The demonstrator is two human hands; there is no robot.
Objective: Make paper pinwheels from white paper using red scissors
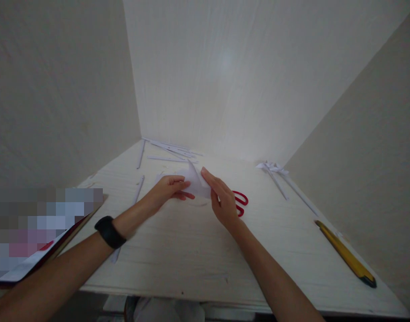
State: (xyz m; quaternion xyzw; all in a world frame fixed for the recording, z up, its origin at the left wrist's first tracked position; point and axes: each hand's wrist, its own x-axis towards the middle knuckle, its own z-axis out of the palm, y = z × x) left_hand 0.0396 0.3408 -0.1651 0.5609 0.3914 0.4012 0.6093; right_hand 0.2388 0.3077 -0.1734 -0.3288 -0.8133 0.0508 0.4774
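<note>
A small piece of white paper [198,184], with one pointed flap standing up, is held between my two hands just above the middle of the table. My left hand [173,188] pinches its left side between thumb and fingers. On the paper's right edge, my right hand [221,192] is closed, its fingers along the sheet. Red-handled scissors [241,199] lie beside my right hand, their blades hidden behind it. More white paper shows behind my left hand, partly covered.
Several thin white paper sticks [171,150] lie at the back left of the white table [178,250]. Folded paper pinwheel-like pieces on sticks [273,169] rest at the back right. A yellow utility knife [345,255] lies along the right wall. A blurred-out item [40,241] stands at the left.
</note>
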